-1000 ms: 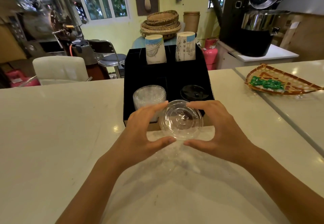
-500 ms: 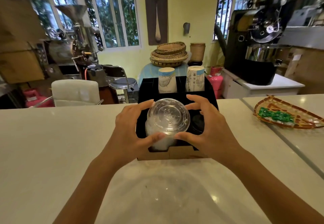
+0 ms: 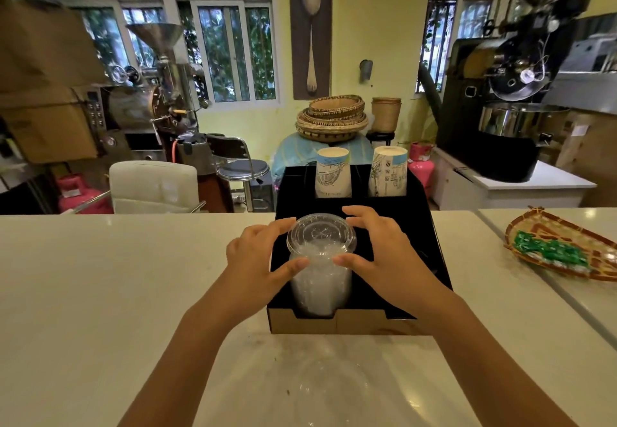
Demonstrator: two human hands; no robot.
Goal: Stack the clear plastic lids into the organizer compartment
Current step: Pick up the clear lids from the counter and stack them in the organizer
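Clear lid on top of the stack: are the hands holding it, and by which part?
Yes. Both the left hand and the right hand pinch the top clear lid by its outer rim, thumbs at the near edge, fingers at the far edge, over the lid stack.

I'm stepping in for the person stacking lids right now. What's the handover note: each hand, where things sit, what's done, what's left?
Left hand: fingertips on the left rim of the top clear lid.
Right hand: same grip on the right rim.
The lid sits atop the lid stack in the front-left compartment of the black organizer.
Done: lid brought onto the stack.
Left: seat it, release. No other loose lids clearly visible on the counter.
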